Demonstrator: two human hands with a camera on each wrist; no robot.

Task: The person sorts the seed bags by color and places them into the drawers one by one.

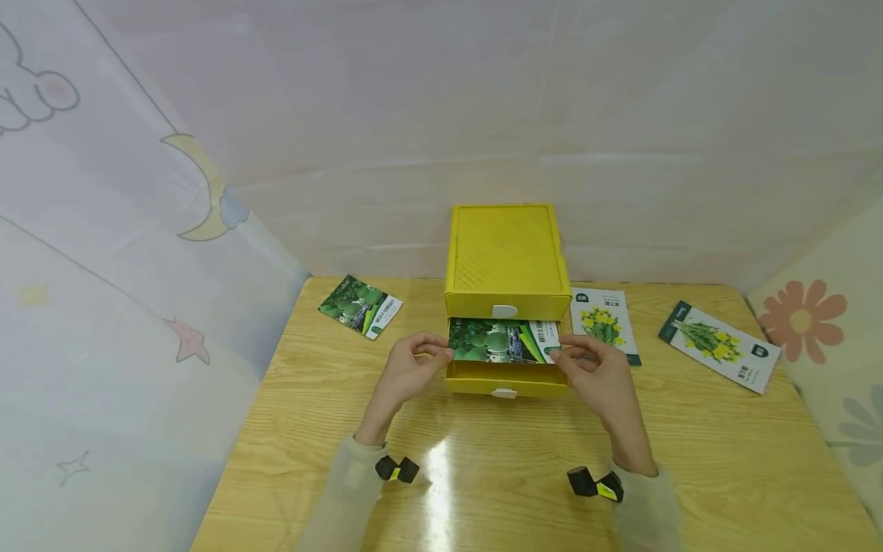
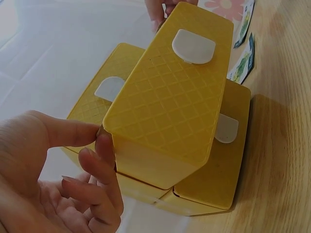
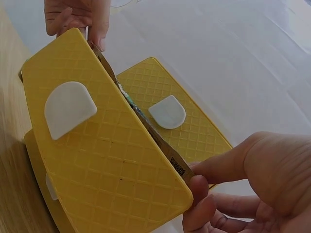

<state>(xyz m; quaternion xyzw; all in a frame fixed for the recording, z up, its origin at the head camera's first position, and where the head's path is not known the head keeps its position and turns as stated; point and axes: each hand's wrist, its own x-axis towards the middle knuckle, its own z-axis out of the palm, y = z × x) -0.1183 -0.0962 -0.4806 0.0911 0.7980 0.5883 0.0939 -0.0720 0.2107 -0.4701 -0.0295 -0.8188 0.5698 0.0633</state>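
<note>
A green seed packet (image 1: 493,341) printed with round green fruits lies flat across the top of a pulled-out drawer (image 1: 472,386). My left hand (image 1: 408,372) pinches the packet's left edge between thumb and forefinger at the drawer's corner. At the opposite corner, my right hand (image 1: 607,383) pinches the right edge the same way. The drawer is the middle one of a small yellow drawer box (image 1: 507,249); its front has a white tab (image 2: 193,46). In the right wrist view the packet's brown back edge (image 3: 165,145) runs along the drawer's rim.
Another green packet (image 1: 360,307) lies left of the box. Two white packets with yellow flowers are on the right, one against the box (image 1: 607,322), one farther out (image 1: 720,346). All rest on the wooden table (image 1: 510,460), with a fabric backdrop (image 1: 386,192) behind.
</note>
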